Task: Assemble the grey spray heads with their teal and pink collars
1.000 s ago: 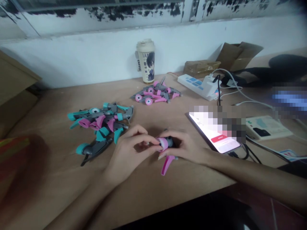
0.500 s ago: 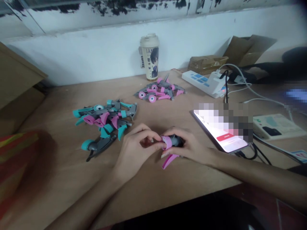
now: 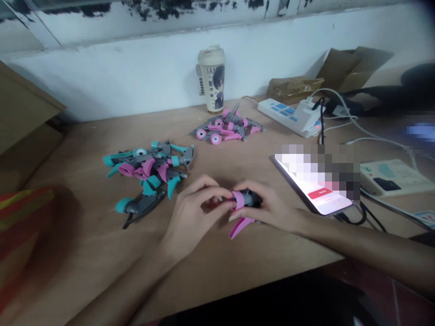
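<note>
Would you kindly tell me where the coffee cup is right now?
In the head view, the coffee cup stands near the top centre, before the white wall, just behind the pink-and-grey pile and left of the power strip.

From my end of the feed I read this as a small improvised workspace; whether it sits in a home or a workshop I cannot tell. I see a brown wood-toned table (image 3: 238,267) against a white-painted wall (image 3: 136,77), with dark blotches (image 3: 149,13) marking the pale band above. Two heaps of small plastic parts, one mostly teal and grey (image 3: 156,160), the other pink and grey (image 3: 231,127), speak of bench work. Around them I find a taped brown cardboard box (image 3: 292,88), a white plastic power strip (image 3: 282,111) with cables, a lit black-edged phone (image 3: 328,203) and a tall cream lidded coffee cup (image 3: 214,83), personal things sharing the surface.
</note>
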Motion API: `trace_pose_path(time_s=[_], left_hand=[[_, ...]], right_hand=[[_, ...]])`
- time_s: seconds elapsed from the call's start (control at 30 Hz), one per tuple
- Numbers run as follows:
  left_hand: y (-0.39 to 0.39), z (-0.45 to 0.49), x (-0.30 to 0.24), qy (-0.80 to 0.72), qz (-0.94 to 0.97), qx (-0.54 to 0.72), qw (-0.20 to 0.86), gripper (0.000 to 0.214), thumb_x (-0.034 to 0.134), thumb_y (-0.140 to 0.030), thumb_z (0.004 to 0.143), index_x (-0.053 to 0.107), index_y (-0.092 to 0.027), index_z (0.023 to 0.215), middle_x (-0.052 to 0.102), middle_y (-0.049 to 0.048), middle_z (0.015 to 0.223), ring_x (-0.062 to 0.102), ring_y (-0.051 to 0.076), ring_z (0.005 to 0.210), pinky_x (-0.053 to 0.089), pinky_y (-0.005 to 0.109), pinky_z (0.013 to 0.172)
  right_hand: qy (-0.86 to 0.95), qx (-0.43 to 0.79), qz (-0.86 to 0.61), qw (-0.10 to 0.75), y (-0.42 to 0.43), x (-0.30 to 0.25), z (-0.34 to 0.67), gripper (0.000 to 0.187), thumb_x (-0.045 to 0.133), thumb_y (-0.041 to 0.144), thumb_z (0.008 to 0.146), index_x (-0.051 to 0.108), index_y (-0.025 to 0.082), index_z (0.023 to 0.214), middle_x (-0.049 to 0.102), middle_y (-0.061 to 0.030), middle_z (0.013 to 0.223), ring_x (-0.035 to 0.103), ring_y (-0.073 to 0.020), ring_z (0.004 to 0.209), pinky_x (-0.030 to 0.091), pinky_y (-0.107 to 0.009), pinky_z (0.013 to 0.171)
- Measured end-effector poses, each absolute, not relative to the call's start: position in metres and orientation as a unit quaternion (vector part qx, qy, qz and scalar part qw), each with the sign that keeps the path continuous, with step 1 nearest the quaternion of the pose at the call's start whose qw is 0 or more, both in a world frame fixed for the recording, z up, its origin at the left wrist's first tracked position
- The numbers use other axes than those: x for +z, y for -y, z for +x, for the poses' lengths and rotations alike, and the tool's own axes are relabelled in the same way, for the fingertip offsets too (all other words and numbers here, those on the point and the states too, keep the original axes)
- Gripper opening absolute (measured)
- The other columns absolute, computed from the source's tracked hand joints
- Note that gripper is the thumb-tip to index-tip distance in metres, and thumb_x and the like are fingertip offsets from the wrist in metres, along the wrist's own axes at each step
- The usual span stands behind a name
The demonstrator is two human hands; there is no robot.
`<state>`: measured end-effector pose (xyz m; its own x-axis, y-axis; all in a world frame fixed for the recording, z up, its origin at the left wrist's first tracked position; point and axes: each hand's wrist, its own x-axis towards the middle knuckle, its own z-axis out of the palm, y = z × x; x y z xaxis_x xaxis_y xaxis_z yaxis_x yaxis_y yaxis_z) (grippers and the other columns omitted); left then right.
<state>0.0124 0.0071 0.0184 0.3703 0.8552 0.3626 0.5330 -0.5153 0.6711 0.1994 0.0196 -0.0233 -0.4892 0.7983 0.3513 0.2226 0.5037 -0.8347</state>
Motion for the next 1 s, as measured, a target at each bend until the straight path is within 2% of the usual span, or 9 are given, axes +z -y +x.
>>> trace_pose_path(time_s=[0.3,0.47,0.6,0.8,0.9,1.0], left_hand=[[-0.009,0.007,0.018,-0.375,0.812,0.319,0.315,0.009,0.057,-0.019,0.084,0.066,-0.021,0.085,0.054,0.0004,0.082,0.053,0.009,0.069,0.042,0.020,0.060],[-0.005,0.012,0.013,-0.460,0.780,0.339,0.256,0.005,0.063,-0.025,0.080,0.065,-0.021,0.081,0.048,-0.0032,0.064,0.047,0.009,0.056,0.038,0.020,0.052],[0.004,0.015,0.010,-0.467,0.765,0.352,0.271,0.009,0.058,-0.026,0.082,0.063,-0.019,0.079,0.042,-0.0048,0.055,0.042,0.008,0.049,0.035,0.020,0.046],[0.005,0.012,0.015,-0.361,0.816,0.371,0.256,0.007,0.056,-0.017,0.082,0.063,-0.018,0.085,0.054,-0.0011,0.069,0.051,0.008,0.057,0.042,0.019,0.052],[0.000,0.007,0.019,-0.299,0.859,0.351,0.223,0.011,0.055,-0.016,0.082,0.064,-0.017,0.088,0.057,0.0023,0.077,0.055,0.009,0.062,0.045,0.020,0.054],[-0.002,0.004,0.020,-0.245,0.887,0.337,0.198,0.012,0.057,-0.019,0.081,0.064,-0.016,0.090,0.058,0.0027,0.076,0.055,0.009,0.060,0.046,0.020,0.054]], right_hand=[[0.763,0.399,-0.301,0.411,-0.019,-0.026,0.200,0.029,0.071,0.035,0.072,0.057,0.022,0.094,0.062,-0.0001,0.086,0.057,-0.0143,0.077,0.045,-0.027,0.069],[0.752,0.394,-0.303,0.434,-0.021,-0.028,0.201,0.030,0.071,0.032,0.072,0.057,0.023,0.098,0.063,-0.0001,0.090,0.058,-0.0140,0.081,0.046,-0.027,0.072],[0.764,0.382,-0.266,0.446,-0.020,-0.028,0.200,0.032,0.070,0.030,0.074,0.057,0.025,0.102,0.064,-0.0020,0.096,0.059,-0.0157,0.087,0.047,-0.029,0.076],[0.759,0.405,-0.259,0.438,-0.018,-0.028,0.200,0.032,0.070,0.029,0.074,0.057,0.023,0.103,0.064,-0.0033,0.098,0.059,-0.0165,0.090,0.047,-0.031,0.079],[0.750,0.443,-0.251,0.422,-0.019,-0.028,0.200,0.031,0.072,0.030,0.072,0.059,0.021,0.098,0.064,-0.0022,0.092,0.060,-0.0152,0.084,0.047,-0.029,0.074],[0.755,0.466,-0.232,0.400,-0.019,-0.028,0.199,0.030,0.075,0.029,0.068,0.060,0.020,0.093,0.063,0.0005,0.084,0.058,-0.0122,0.075,0.046,-0.025,0.067]])
